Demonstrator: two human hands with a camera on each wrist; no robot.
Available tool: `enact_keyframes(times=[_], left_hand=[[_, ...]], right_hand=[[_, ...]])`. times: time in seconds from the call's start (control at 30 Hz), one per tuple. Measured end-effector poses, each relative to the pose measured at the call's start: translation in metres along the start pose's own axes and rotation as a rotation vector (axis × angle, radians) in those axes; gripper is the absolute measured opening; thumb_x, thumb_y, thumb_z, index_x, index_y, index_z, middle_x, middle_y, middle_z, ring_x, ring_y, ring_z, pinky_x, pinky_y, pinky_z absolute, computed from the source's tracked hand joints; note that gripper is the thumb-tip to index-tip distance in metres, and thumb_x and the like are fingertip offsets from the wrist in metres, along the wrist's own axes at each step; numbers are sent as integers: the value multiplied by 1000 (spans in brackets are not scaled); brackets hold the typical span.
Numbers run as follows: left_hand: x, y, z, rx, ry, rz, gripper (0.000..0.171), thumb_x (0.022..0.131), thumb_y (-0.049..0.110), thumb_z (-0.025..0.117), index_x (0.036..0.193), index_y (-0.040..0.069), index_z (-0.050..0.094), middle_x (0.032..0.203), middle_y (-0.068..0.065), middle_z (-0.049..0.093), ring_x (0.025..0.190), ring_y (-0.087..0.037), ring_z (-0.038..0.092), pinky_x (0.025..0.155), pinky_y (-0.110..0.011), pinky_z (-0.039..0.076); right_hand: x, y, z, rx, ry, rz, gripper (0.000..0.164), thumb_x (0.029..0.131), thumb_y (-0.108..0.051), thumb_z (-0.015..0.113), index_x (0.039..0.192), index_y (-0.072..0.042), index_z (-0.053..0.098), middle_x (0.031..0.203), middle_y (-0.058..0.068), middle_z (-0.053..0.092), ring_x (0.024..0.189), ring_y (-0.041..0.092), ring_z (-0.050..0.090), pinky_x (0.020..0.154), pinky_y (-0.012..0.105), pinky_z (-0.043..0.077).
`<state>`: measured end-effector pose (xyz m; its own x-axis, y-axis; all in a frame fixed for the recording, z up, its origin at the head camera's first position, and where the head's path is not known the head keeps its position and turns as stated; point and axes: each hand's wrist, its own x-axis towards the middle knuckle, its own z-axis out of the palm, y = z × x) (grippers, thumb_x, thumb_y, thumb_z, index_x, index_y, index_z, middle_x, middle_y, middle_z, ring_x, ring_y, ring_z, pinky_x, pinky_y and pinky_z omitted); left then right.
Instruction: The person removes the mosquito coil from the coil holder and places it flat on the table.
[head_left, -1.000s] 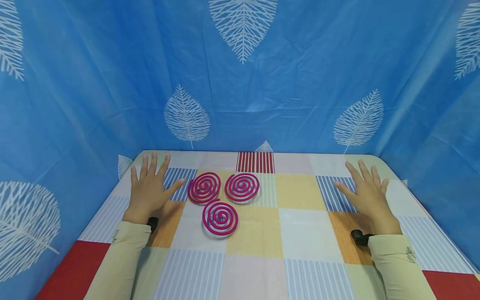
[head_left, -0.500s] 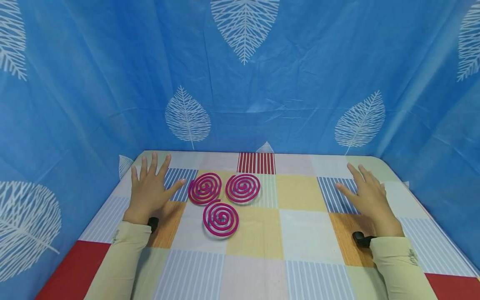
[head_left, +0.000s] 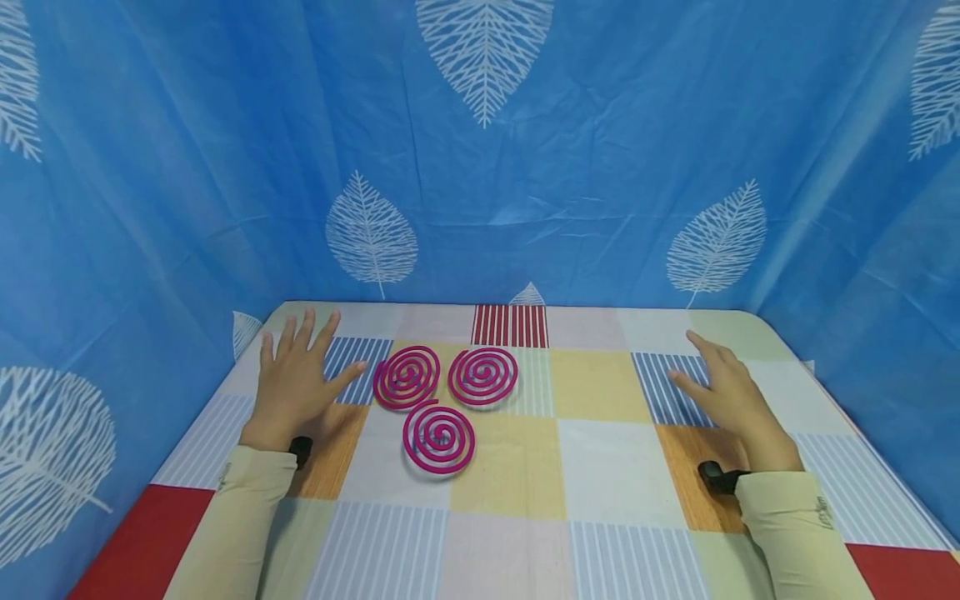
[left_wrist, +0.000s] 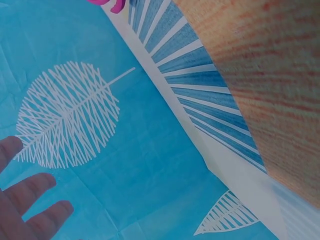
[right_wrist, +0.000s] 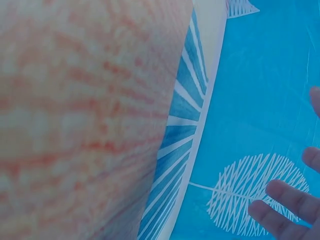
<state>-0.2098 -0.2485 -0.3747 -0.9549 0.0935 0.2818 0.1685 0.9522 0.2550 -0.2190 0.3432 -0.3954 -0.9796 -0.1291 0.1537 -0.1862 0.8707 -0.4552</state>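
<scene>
Three magenta spiral mosquito coils lie on the table: a left one [head_left: 408, 376], a right one [head_left: 484, 375] beside it, and a front one [head_left: 440, 433] nearer the person. The left coil looks doubled at its edge. My left hand [head_left: 291, 387], fingers spread and straight, is left of the coils and holds nothing; its thumb points toward the left coil. Far to the right, my right hand [head_left: 735, 402] is turned more on its side, thumb apart from extended fingers, also holding nothing. In the left wrist view, a bit of magenta coil [left_wrist: 118, 6] shows at the top edge.
A patchwork-patterned cloth covers the table [head_left: 600, 467]. Blue curtain [head_left: 585, 167] with white leaf prints encloses the back and both sides. A black wrist strap mount [head_left: 716, 477] sits at the right wrist, and another black mount [head_left: 302, 451] at the left.
My right hand has rolled from palm down with spread fingers onto its side, its fingers drawing together. The left hand and the coils stay put.
</scene>
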Motion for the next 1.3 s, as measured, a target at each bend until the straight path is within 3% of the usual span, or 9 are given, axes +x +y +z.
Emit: enact_keyframes(times=[0.43,0.63,0.8,0.87,1.03,1.1,1.3], left_hand=[[1,3,0,-15,6,15,81,99,33,78,164,2,41,166,-36,35,154,-60,28,122,-78,15],[-1,2,2,-77,17,67,74,100,23,78,162,1,45,161,-35,43,150,-58,38,119,-77,24],[1,4,1,-117,0,67,72,101,20,77,162,1,45,162,-32,44,151,-55,37,120,-76,25],[0,4,1,-124,4,70,70,101,20,78,161,1,47,162,-32,45,151,-55,37,120,-76,25],[0,5,-1,-160,18,93,65,101,17,77,158,0,51,158,-31,50,149,-55,42,119,-75,28],[0,5,-1,-186,14,104,64,102,14,76,158,-1,51,157,-31,52,146,-55,45,119,-74,30],[3,5,0,-271,-53,95,67,104,16,74,162,2,45,159,-31,49,146,-55,46,116,-71,38]], right_hand=[[0,-8,0,135,-91,-5,70,113,-26,61,163,10,29,155,46,39,137,66,43,101,78,46],[0,-6,3,225,-91,-48,61,113,-21,60,161,8,37,151,42,47,133,63,50,99,74,50],[0,-8,4,299,-80,-93,53,112,-14,60,157,9,45,148,38,55,129,59,56,98,69,53],[1,-10,4,316,-83,-108,50,112,-12,60,154,10,48,147,37,56,128,57,57,97,60,56],[2,-13,6,328,-103,-131,44,111,-10,61,149,11,55,144,34,60,123,51,62,91,26,54],[3,-14,7,341,-114,-139,43,111,-10,61,148,12,56,144,34,61,122,43,65,89,19,52],[2,-18,10,400,-134,-192,40,110,-5,60,146,13,56,139,35,64,110,-6,60,89,15,52]])
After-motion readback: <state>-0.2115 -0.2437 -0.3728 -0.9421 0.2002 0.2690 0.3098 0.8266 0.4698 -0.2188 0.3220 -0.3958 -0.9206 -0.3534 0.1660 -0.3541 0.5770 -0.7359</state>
